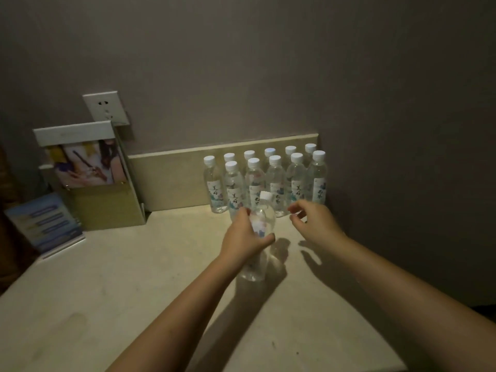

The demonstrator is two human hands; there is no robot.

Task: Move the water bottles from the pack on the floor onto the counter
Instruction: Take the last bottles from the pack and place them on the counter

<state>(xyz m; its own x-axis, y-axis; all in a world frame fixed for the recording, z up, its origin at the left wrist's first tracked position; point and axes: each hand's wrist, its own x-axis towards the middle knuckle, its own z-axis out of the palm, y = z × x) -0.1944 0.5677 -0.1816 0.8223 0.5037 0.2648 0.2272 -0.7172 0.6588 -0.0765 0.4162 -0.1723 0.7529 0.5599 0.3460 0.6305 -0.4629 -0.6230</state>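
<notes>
Your left hand (245, 236) has its fingers wrapped round the middle of a water bottle (264, 217), cap up, just in front of the two rows of bottles (275, 178) standing at the back of the counter (107, 277). Your right hand (312, 221) hovers beside it, fingers loosely curled, holding nothing.

Clear water bottles (296, 178) at far right, with white caps (296, 157) and white labels (298, 190) bearing black script and blue-pink blotches. Cream table (120, 285), beige backsplash (171, 178), grey-mauve wall (268, 63); white socket (105, 108) and blue-striped card (47, 221) at left.
</notes>
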